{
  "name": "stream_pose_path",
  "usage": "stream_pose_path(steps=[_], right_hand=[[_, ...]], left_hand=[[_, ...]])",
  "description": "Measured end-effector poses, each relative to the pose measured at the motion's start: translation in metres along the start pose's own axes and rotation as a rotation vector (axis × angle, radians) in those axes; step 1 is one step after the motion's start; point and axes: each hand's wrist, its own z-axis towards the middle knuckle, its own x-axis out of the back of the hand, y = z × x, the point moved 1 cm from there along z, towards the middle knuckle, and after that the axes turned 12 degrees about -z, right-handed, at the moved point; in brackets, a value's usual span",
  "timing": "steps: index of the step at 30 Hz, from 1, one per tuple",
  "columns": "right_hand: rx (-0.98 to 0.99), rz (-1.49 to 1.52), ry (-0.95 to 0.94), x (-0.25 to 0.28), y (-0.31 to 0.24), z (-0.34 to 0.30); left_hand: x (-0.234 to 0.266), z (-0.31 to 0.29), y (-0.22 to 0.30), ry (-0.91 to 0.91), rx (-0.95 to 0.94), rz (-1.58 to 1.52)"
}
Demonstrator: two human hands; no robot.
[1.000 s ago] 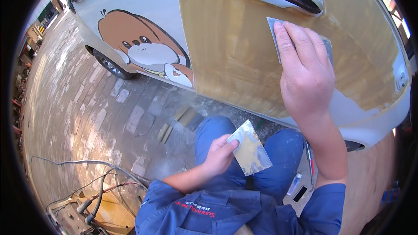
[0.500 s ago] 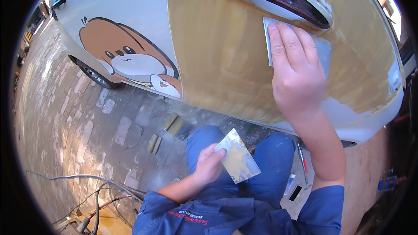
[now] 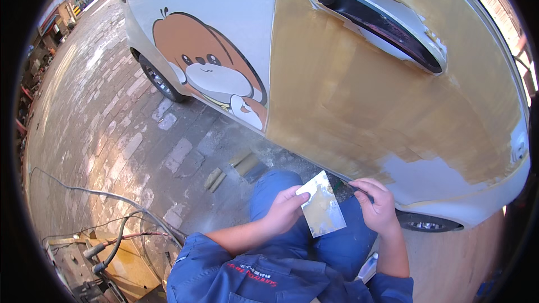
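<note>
The plate (image 3: 331,209) is above the legs (image 3: 349,242), clamped by its left edge in the left hand (image 3: 285,209). The right hand (image 3: 379,206), apart from the left, is curled with fingertips near thumb; whether it grips anything, one cannot tell. The plate looks thin, light and stiff, probably slick under the tan paste (image 3: 320,210), so its bare left edge suits holding. The car (image 3: 348,106) curves close on the right; wider room seems to lie left, over the paving (image 3: 132,146)

1. Free to pass over the brick ground (image 3: 140,151), left of the left hand (image 3: 286,211).
2. Blocked in front of the right hand (image 3: 379,209) by the car (image 3: 359,118).
3. Blocked under the flat plate (image 3: 324,206) by blue legs (image 3: 351,235).
</note>
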Motion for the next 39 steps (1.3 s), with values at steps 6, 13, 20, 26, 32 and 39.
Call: stream_pose_path(steps=[6,13,20,26,32,39], right_hand=[[-0.667,1.138,0.227,-0.064,0.08,-0.031],[-0.811,1.421,0.038,-0.081,0.119,-0.055],[-0.697,1.635,-0.077,-0.088,0.142,-0.059],[-0.626,1.646,-0.196,-0.103,0.147,-0.06],[-0.523,1.46,-0.08,-0.094,0.116,-0.062],[-0.611,1.508,0.04,-0.084,0.102,-0.072]], left_hand=[[-0.015,-0.002,-0.01,0.04,-0.041,0.04],[-0.03,-0.004,-0.04,0.073,-0.032,0.081],[-0.046,-0.007,-0.077,0.079,-0.049,0.067],[-0.05,-0.022,-0.08,0.107,-0.077,0.099],[-0.044,-0.023,-0.063,0.099,-0.093,0.124],[-0.044,-0.014,-0.056,0.043,-0.059,0.15]])
